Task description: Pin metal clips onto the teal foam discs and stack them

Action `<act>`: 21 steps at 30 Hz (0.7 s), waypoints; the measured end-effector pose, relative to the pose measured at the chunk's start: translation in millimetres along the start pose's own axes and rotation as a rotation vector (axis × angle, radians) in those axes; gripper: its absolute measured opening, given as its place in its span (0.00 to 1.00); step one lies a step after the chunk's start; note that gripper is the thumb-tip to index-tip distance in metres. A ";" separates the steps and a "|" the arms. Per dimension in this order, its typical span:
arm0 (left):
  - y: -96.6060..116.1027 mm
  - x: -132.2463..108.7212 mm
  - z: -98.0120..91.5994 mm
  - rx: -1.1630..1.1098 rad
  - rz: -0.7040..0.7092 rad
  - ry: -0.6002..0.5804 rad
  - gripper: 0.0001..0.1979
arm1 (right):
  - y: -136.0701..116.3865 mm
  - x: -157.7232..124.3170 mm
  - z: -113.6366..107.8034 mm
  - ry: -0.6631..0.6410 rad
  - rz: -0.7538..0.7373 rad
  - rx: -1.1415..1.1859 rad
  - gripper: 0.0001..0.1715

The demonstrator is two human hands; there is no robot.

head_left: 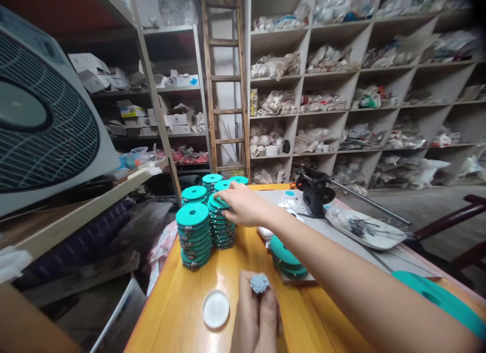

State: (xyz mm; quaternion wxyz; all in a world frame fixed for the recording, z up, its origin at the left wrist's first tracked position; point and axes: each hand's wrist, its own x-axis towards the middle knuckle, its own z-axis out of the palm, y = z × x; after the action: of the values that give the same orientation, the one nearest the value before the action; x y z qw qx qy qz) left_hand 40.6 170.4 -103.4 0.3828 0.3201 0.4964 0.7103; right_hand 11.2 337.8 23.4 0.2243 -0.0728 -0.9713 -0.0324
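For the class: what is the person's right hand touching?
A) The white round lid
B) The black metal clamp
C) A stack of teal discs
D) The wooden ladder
C: the fingers of the right hand rest against the top of a stack of teal discs.

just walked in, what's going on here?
A person stands at a wooden table. The right hand touches the tilted top of a stack of teal discs, one of several stacks. The left hand pinches a small grey-blue spiky cluster beside a white round disc. A black metal mechanism sits farther along the table, before shelves of bagged parts.
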 end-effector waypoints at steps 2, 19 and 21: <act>8.8 5.1 -2.5 -0.051 0.060 0.112 0.18 | -10.3 -20.5 -13.4 0.048 0.030 0.010 0.18; 11.2 11.2 -10.0 0.466 0.554 -0.212 0.06 | -73.5 -200.8 2.1 0.225 0.600 0.401 0.21; 9.0 6.8 -8.6 0.498 0.566 -0.240 0.07 | -74.8 -215.1 4.8 0.190 0.707 0.457 0.25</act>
State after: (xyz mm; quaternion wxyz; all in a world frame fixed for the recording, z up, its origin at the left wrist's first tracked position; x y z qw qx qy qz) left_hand 28.0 170.3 -97.0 0.1380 0.6081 0.4974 0.6031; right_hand 188.6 237.1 -77.9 0.3203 -0.3465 -0.8438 0.2557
